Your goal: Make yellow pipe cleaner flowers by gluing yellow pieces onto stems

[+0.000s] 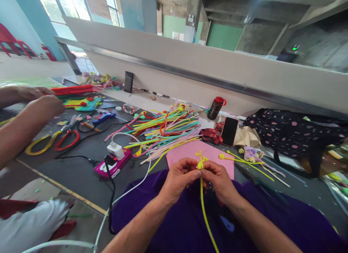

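1. Yellow stem (202,202), fuzzy and bendy: it stands before the person's chest, its compact knotted head up at twelve o'clock, its tail running down to six o'clock over the purple cloth (136,200).
2. The fingers of the left hand (176,177) and the right hand (221,178) pinch that head from nine and three o'clock, tips close together.
3. Done, as far as shows: the top is gathered into a small lump. The length below is plain, with no coil or added piece; whether the head is complete, I cannot tell (fingertips cover a good part of it).
4. Just beyond, at twelve o'clock from the hands, small yellow bits (199,153) lie on the pink sheet (176,153), separate from one another.
5. At two o'clock rests a knobbed yellow piece (221,156), its round end apparently already shaped.
6. At eleven o'clock, a loose pile of coloured stems (163,126) lies on the desk (81,173), mostly straight and seemingly unworked.
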Available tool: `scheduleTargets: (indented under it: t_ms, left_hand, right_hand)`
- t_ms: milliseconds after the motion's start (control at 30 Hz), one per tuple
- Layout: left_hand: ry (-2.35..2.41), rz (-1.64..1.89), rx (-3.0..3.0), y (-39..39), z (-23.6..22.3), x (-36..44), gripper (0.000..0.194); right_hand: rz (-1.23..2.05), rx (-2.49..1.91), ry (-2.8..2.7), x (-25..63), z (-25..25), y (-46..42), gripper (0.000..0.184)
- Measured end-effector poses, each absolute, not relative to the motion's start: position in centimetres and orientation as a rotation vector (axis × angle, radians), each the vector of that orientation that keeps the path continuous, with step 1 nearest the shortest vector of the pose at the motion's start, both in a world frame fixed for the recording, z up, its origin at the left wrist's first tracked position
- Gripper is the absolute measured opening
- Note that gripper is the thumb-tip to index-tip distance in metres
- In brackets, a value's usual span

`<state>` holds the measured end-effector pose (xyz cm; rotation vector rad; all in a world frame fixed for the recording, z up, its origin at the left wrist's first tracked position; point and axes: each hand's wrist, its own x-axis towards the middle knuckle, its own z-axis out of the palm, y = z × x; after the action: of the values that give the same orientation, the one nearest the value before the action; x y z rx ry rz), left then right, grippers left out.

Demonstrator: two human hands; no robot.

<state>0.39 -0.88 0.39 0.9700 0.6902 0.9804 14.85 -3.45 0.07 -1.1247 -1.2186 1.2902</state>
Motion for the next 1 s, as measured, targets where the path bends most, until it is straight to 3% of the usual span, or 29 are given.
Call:
scheduleTargets:
  t_ms: [333, 733, 1000]
  left_hand:
    - [0.684, 1.009, 0.988, -0.79, 0.32, 0.42, 0.017]
    - [0.686, 0.960, 0.921, -0.61, 0.23, 0.31, 0.023]
    - [0.730, 0.949, 0.922, -0.57, -0.10, 0.44, 0.024]
  right_hand:
    - [1.396, -1.132, -1.094, 14.67, 0.00, -3.28, 0.020]
    - [1.398, -1.039, -1.052, 14.58, 0.31, -3.40, 0.017]
    - [1.703, -0.884, -0.875, 14.94, -0.32, -2.77, 0.020]
